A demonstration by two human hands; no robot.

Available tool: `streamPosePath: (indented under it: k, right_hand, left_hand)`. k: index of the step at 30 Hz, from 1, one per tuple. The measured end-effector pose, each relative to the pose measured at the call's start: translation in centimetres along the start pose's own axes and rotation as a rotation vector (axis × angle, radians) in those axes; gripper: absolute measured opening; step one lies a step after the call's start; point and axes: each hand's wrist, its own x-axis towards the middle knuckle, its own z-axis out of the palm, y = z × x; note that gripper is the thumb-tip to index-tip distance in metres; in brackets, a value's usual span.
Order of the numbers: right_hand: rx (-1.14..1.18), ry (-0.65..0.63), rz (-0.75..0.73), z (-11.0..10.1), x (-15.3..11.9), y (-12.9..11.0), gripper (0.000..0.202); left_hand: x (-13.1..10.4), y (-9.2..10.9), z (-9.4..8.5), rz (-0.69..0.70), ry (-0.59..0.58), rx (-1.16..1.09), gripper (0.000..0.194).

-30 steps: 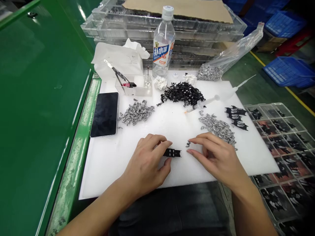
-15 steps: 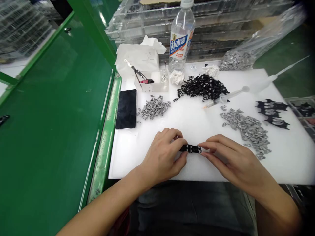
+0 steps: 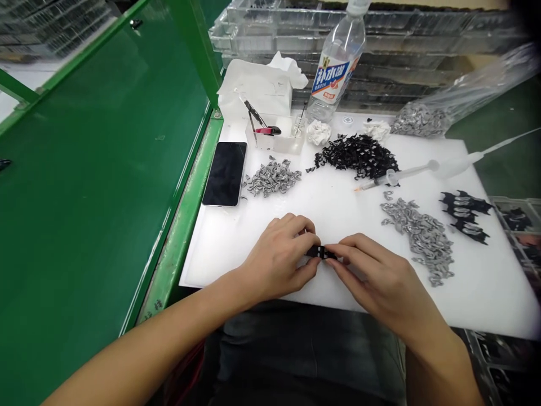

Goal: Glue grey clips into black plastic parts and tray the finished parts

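Note:
Between my two hands, just above the front of the white board [image 3: 270, 225], is a small black strip-like part [image 3: 315, 252] with pale spots. My left hand [image 3: 285, 254] pinches its left end between thumb and fingers. From the other side, my right hand [image 3: 369, 270] closes thumb and fingertips on the right end and hides it. Beyond the hands lie a pile of small grey curved pieces [image 3: 274, 178], a heap of small black pieces [image 3: 359, 157] and a larger spread of grey pieces [image 3: 422, 234]. Several black jagged parts with grey pieces on them [image 3: 465, 211] lie at the right.
A phone [image 3: 225, 173] lies at the left edge. Behind it stand a clear tray with tweezers [image 3: 276, 141], tissue [image 3: 257, 84] and a plastic bottle [image 3: 336, 62]. A syringe [image 3: 393, 176] lies across the right side, near a bag of grey pieces [image 3: 422, 119]. A green panel [image 3: 97, 169] borders the left.
My right hand has slid left along the black part, covering more of its right end. My left hand keeps its hold. The whole view has tilted slightly.

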Motion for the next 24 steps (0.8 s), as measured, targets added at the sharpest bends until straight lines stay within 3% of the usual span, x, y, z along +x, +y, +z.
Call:
streamPosePath:
  k: [9, 11, 14, 17, 24]
  right_hand:
    - [-0.061, -0.117, 0.14, -0.9, 1.6, -1.4, 0.016]
    - [-0.044, -0.128, 0.131, -1.2, 1.6, -1.0, 0.02]
    - [0.002, -0.098, 0.129, -1.2, 1.0, 0.1, 0.041]
    - [0.073, -0.056, 0.156, -1.0, 0.1, 1.1, 0.032]
    - [0.299, -0.172, 0.128, -1.6, -0.3, 2.0, 0.025]
  left_hand:
    - [-0.1, 0.0, 0.0, -0.005, 0.008, -0.032, 0.018]
    - [-0.1, 0.1, 0.0, -0.006, 0.013, -0.032, 0.02]
    - [-0.1, 0.2, 0.0, -0.014, 0.016, -0.028, 0.025]
    - [-0.2, 0.3, -0.1, -0.001, 0.004, -0.014, 0.037]
    - [-0.8, 0.4, 0.2, 0.287, 0.042, 0.095, 0.042]
